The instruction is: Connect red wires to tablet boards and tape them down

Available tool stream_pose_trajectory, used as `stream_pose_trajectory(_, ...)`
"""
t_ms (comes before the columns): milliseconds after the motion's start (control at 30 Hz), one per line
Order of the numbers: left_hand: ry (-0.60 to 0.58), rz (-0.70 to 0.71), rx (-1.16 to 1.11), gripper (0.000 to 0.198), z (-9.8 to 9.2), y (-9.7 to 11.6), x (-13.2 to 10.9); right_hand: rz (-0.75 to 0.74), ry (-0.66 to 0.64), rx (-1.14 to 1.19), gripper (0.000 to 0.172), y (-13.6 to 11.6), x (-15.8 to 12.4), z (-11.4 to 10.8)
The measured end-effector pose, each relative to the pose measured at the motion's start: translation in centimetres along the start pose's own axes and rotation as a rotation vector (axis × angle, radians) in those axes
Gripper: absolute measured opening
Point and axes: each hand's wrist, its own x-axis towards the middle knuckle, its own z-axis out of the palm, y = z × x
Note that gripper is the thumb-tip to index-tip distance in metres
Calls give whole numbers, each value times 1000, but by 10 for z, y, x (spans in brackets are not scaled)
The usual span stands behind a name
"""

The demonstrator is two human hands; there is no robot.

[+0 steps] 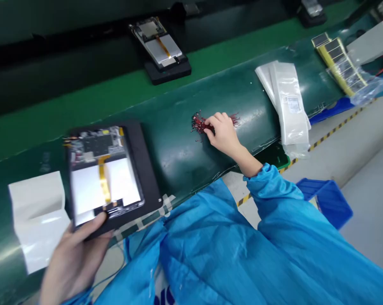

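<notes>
My left hand grips the lower edge of an opened tablet, thumb on top and fingers beneath. The tablet shows its circuit board, white battery and an orange ribbon, and lies over a black tray. My right hand is on a bunch of thin red wires on the green mat, thumb and index finger curled together at the wires. Wire ends stick out on both sides of this hand. Whether single wires are pinched is too small to tell.
White paper sheet at left. Another opened tablet rests on a black block at the back. To the right are white packets and a yellow label sheet. A blue bin stands below the table's edge.
</notes>
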Motion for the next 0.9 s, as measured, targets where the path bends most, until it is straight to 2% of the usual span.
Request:
stream_pose_trajectory(67, 11, -223, -264, 56, 24, -5, -7, -9, -18, -26, 14, 0, 4, 6)
stream_pose_trajectory(133, 10, -339, -393, 57, 32, -11, -9, -29, -41, -30, 16, 2, 8, 9)
stream_pose_trajectory(200, 11, -287, -147, 51, 25, -21, -9, -63, -44, -2, 19, 3, 9, 9)
stream_pose_trajectory(300, 89, -99, 484, 47, 0, -34, -8, -118, 8, 86, 19, 3, 10, 4)
stream_pose_trajectory(367, 186, 18, 668, 47, -11, -34, -7, -147, 33, 145, 16, -1, 12, -2)
stream_pose_trajectory(433, 271, 121, 605, 39, -11, -24, -6, -179, 9, 195, 14, -8, 13, -8)
stream_pose_trajectory(500, 294, 275, 448, 27, 4, -6, -2, -213, -67, 246, 14, -19, 14, -14)
stream_pose_trajectory(600, 205, 529, 230, 17, 42, 25, 10, -270, -197, 352, 16, -43, 10, -18)
stream_pose_trajectory(667, 153, 614, 130, 16, 67, 42, 22, -334, -246, 421, 18, -63, 4, -18)
stream_pose_trajectory(767, 37, 566, -36, 18, 88, 54, 40, -424, -245, 424, 17, -93, -9, -14)
stream_pose_trajectory(900, -88, 458, -225, 19, 86, 47, 48, -495, -217, 378, 21, -120, -25, -6)
